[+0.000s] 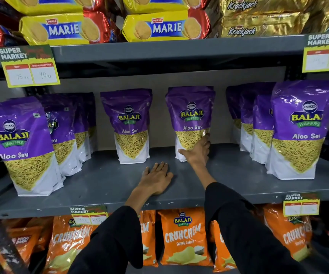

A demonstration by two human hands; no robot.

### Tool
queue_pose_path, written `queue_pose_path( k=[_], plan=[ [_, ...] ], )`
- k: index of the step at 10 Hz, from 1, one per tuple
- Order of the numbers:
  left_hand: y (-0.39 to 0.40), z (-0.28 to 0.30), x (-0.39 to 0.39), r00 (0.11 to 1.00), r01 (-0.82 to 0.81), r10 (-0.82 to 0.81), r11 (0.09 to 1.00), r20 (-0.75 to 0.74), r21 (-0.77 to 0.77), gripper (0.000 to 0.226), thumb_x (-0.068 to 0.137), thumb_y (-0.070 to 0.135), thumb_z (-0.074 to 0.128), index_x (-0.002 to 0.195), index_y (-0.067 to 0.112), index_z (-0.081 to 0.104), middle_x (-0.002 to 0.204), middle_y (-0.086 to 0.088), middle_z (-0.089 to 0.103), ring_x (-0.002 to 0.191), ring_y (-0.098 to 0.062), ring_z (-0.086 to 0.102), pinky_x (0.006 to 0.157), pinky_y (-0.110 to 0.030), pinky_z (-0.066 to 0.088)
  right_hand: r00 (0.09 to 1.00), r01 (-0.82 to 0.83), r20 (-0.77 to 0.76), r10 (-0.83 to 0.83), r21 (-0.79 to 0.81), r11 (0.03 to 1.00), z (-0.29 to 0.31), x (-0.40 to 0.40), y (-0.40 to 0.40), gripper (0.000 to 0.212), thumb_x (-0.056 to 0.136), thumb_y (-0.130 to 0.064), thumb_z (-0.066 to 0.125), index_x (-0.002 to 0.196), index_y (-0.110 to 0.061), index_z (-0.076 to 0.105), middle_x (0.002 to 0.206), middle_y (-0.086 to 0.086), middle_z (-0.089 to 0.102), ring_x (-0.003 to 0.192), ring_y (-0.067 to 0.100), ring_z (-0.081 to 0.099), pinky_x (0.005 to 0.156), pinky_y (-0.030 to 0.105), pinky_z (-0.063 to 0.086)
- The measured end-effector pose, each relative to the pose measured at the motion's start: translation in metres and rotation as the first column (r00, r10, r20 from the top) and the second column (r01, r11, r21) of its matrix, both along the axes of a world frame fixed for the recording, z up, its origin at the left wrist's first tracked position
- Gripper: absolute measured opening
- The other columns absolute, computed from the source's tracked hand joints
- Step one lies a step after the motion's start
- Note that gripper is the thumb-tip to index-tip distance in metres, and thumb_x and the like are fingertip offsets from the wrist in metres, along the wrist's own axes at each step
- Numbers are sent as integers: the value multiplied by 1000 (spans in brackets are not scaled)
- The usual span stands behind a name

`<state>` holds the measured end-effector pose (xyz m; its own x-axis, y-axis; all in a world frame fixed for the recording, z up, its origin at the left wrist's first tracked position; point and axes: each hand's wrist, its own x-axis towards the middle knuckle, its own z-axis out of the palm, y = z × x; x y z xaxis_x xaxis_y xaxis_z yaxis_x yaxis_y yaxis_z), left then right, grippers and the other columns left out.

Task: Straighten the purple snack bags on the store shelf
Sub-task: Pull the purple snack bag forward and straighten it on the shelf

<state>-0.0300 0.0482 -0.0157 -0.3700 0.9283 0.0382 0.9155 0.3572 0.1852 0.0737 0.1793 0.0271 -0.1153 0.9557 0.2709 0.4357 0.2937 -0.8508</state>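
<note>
On the grey metal middle shelf (104,182), whose painted surface is matte and lightly scuffed at the front lip, glossy purple stand-up pouches marked Balaji Wafers Aloo Sev are arranged in four groups. At the far left, a front pouch (21,147) is seen nearest the edge, turned slightly, with a row of further pouches (68,133) lined up behind it toward the back wall. Each pouch is made of crinkled shiny film, purple across the top, white at the base, with a V-shaped panel showing thin yellow strands. Left of centre, a single pouch (130,125) is set upright, well back from the edge. The left hand (155,179) is laid flat, palm down, on the bare shelf in front of it, fingers extended and close together, nothing being held. Right of centre, another pouch (191,119) is stood upright, and its lower right corner is gripped by the right hand (198,152), the thumb stretched across the white base and the fingers curled around the side edge. Both arms are covered by black sleeves (244,224). At the far right, a large front pouch (300,131) is placed close to the edge, with several more packed behind it. Yellow price tags (30,68) are clipped to the shelf above, where yellow Marie biscuit packs (65,29) and gold packets are stacked; orange Crunchem bags (183,236) are displayed below.
</note>
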Motion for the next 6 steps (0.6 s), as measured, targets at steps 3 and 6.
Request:
queue_pose_path(
  k=[3, 6],
  plan=[
    [6, 5, -11, 999, -32, 33, 999, 17, -19, 64, 104, 45, 16, 163, 19, 9, 172, 0, 3, 159, -21, 0, 127, -47, 0, 1000, 14, -19, -13, 31, 999, -4, 11, -27, 139, 65, -32, 93, 160, -5, -4, 163, 29, 17, 152, 43, 23, 117, 57, 35],
    [-10, 9, 18, 998, -51, 53, 998, 28, -42, 64, 104, 45, 14, 163, 18, 7, 171, 0, 1, 159, -20, -1, 127, -45, -1, 999, 21, -40, -18, 83, 996, -15, 66, -78, 137, 67, -36, 91, 160, -8, -6, 165, 27, 15, 153, 43, 22, 115, 59, 34]
  ],
)
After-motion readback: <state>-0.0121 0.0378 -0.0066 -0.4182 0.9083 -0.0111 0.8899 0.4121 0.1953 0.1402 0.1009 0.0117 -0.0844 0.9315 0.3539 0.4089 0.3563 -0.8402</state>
